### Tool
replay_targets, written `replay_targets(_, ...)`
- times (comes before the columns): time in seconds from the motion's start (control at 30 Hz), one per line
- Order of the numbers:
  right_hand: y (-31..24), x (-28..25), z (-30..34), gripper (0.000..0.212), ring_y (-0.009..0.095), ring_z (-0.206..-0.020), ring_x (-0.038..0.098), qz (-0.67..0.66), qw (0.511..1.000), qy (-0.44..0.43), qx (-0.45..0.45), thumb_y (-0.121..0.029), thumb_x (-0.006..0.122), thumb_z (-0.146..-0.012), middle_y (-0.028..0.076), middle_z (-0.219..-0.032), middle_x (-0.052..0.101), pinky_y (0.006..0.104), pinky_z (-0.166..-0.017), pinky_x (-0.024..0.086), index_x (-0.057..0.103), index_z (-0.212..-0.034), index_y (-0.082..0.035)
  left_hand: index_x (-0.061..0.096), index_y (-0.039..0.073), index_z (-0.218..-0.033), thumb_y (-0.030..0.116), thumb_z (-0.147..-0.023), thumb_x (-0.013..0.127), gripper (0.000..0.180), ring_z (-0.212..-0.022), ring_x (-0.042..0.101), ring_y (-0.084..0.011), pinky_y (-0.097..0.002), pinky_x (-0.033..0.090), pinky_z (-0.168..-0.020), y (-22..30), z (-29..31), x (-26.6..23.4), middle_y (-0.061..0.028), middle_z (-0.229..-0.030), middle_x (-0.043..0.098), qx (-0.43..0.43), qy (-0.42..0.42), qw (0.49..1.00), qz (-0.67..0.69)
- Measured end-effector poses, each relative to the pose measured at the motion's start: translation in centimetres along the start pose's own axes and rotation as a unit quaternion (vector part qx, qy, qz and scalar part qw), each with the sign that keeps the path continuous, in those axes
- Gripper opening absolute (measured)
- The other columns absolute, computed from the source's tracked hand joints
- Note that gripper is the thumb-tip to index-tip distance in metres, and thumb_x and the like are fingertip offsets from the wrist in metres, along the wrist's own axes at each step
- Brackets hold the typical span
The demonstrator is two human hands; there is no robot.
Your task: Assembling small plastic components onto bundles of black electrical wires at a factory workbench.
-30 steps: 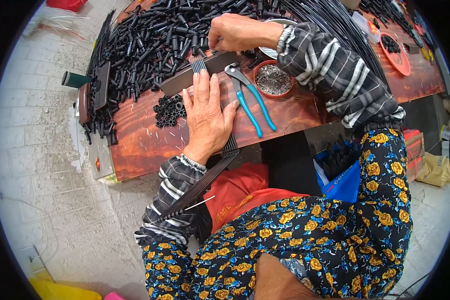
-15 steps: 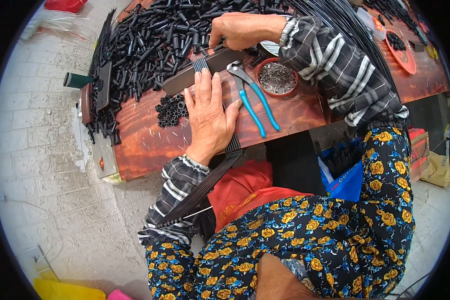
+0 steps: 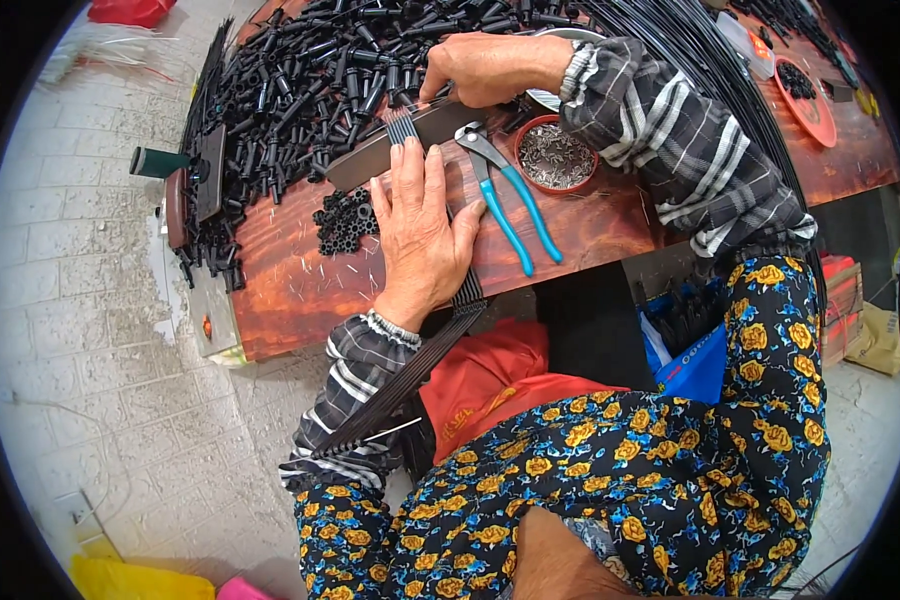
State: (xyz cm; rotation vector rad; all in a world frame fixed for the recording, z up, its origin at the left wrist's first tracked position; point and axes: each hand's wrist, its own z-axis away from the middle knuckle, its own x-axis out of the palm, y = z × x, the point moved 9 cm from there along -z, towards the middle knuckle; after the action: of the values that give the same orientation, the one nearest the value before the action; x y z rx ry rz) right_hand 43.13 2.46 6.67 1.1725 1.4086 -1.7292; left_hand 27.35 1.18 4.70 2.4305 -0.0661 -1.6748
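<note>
Spread flat, our left hand (image 3: 417, 235) is resting over thin black rods (image 3: 400, 127) at the upper centre of the frame, its fingers lying straight rather than curling around them. Our right hand (image 3: 490, 72), farther up, is bending its fingers beside the brown bar (image 3: 365, 164) that the rods are crossing; we cannot tell what it is pinching or how tightly. Right of upper centre, a round red dish (image 3: 562, 190) is holding small silvery metal bits (image 3: 555, 157), and blue-handled pliers (image 3: 520, 222) are lying just to its left. At upper right, an orange-red tray (image 3: 822, 122) is carrying small black pieces (image 3: 795, 82). Right of centre, below the table (image 3: 610, 222), a blue bag (image 3: 695, 380) is containing dark, indistinct pieces. Pale lettering is showing on that bag, yellow lettering is marking the red cloth (image 3: 495, 360) near lower centre, and a tan sack (image 3: 878, 342) at the right edge is bearing faint print.
</note>
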Motion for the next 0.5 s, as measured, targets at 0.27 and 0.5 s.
replay_targets(0.27, -0.06, 0.04, -0.33, 0.038, 0.03, -0.088, 0.066, -0.019, 1.0, 0.002, -0.013, 0.003, 0.059, -0.076, 0.018, -0.092, 0.068, 0.0369, -0.077, 0.051, 0.069, -0.11, -0.012, 0.038, -0.001, -0.137, 0.037, -0.089, 0.055, 0.064, -0.14, 0.021, -0.0354, -0.0529, 0.012, -0.111, -0.09, 0.05, -0.05, -0.0225, -0.147, 0.027, -0.004, -0.001, 1.0, -0.005)
replay_targets(0.5, -0.61, -0.41, -0.12, 0.037, 0.03, -0.088, 0.066, -0.004, 0.999, 0.009, -0.033, 0.002, 0.059, -0.077, 0.017, -0.091, 0.069, 0.0374, -0.077, 0.051, 0.068, -0.11, -0.012, 0.038, 0.0, -0.138, 0.036, -0.088, 0.056, 0.064, -0.14, 0.021, -0.0353, -0.0525, 0.012, -0.111, 0.0, 0.03, -0.16, -0.0225, -0.147, 0.027, -0.004, 0.0, 1.0, -0.006)
